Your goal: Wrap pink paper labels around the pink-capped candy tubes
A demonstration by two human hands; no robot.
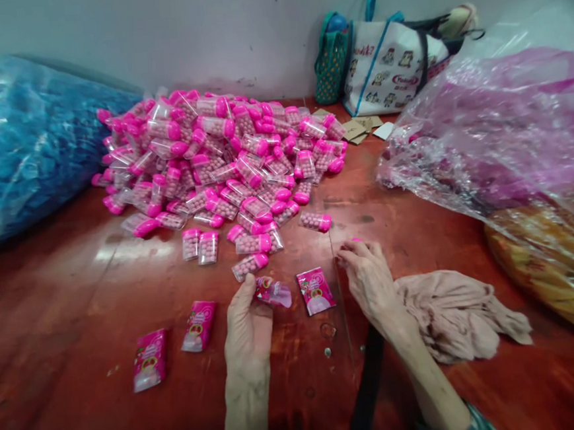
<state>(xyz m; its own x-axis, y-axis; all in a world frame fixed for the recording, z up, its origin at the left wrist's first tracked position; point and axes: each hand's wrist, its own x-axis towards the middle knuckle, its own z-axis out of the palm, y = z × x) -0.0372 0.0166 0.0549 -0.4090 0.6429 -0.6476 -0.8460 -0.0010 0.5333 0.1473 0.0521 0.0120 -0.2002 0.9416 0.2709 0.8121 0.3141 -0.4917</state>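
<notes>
My left hand (249, 320) pinches a small pink printed plastic sleeve (273, 291) between thumb and fingers; its far end looks see-through. To the right, my right hand (369, 281) has its fingers bent and drawn together, with a bit of pink (356, 240) showing just past them; what it belongs to is hidden. Between the hands lies a flat pink printed packet (315, 291). Two more pink packets, one nearer (199, 325) and one farther left (149, 359), rest on the red table (100, 428). Beyond is a heap of clear candy containers (217, 154) with pink caps.
A crumpled beige cloth (466, 313) lies beside my right forearm. Large plastic bags stand at the left, with blue contents (27, 142), and at the right, with pink contents (513, 131). A white tote bag (389, 68) and cardboard pieces (357, 130) are near the wall.
</notes>
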